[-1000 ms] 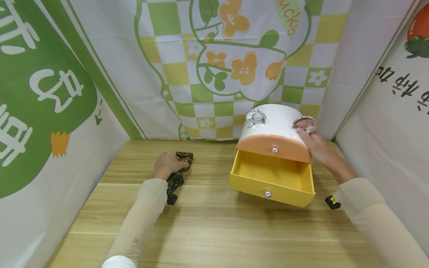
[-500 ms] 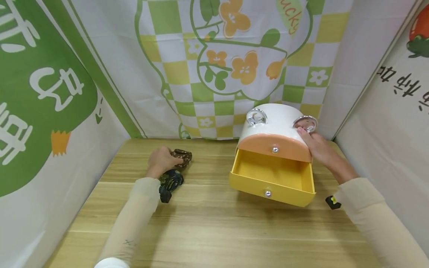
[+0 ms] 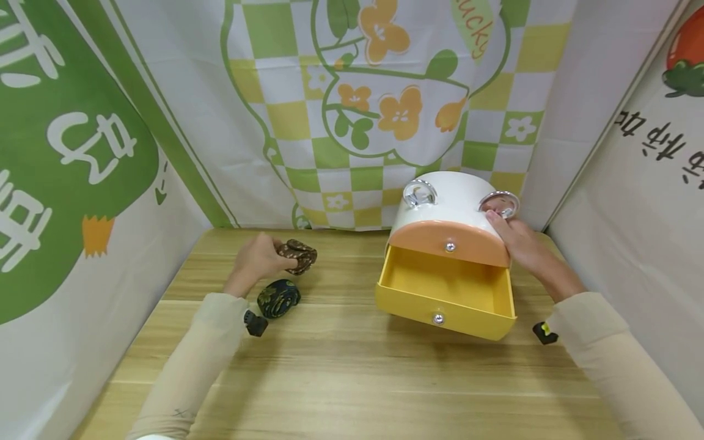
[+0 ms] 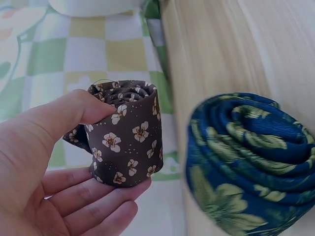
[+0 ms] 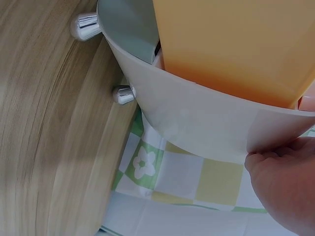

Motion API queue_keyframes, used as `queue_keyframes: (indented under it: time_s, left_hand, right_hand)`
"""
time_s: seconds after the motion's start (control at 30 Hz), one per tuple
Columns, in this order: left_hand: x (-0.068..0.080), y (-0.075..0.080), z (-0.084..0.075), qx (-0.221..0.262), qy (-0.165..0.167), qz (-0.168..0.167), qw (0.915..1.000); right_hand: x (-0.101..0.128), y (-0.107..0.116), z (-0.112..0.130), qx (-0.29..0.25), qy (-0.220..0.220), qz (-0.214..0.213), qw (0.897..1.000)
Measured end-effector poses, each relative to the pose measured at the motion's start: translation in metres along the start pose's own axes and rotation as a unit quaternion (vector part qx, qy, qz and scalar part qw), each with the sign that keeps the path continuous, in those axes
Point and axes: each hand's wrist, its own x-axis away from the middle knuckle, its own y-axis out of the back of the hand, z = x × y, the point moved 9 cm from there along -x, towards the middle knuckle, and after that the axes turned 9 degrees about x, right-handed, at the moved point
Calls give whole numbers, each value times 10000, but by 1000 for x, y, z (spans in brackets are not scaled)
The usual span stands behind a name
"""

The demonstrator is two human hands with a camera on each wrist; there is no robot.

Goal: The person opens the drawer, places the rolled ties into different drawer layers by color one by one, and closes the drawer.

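My left hand (image 3: 257,260) grips a rolled brown tie with small flowers (image 3: 297,255), lifted a little off the wooden table (image 3: 352,373). The left wrist view shows thumb and fingers curled round that brown roll (image 4: 125,135). A rolled blue tie with green pattern (image 3: 278,297) lies on the table just below the hand; up close the blue roll (image 4: 246,157) fills the right side. My right hand (image 3: 519,241) holds the right side of a white drawer box (image 3: 453,195). Its yellow lower drawer (image 3: 448,296) is pulled out and looks bare inside; the orange upper drawer (image 3: 451,241) is closed.
Printed cloth walls stand on the left, back and right of the table. The box has two silver ring handles (image 3: 420,193) on top. In the right wrist view, the white box shell (image 5: 206,123) sits above wood, with small silver feet (image 5: 123,94).
My left hand has lifted the brown roll off the table and moved slightly left, uncovering the blue roll. The right hand and the box have stayed put.
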Motion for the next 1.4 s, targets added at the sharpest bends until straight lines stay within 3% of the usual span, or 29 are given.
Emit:
queue_keyframes:
  time_s: [0.33,0.7,1.0,1.4]
  left_hand:
    - [19,20,-44,-69,-517,231,9984]
    - [39,29,-101,42,-1136,472,9924]
    - [46,27,-143,-36,-1561,604,9859]
    - [55,14,-197,201,-2400,716,9679]
  right_hand:
    - [-1,1,0,89,21,-44,9999]
    - [-1,-1,1,-43,19,31,10000]
    - [0,0,2,-82,42,12,10000]
    - [0,-1,4,-73,118,-44,9999]
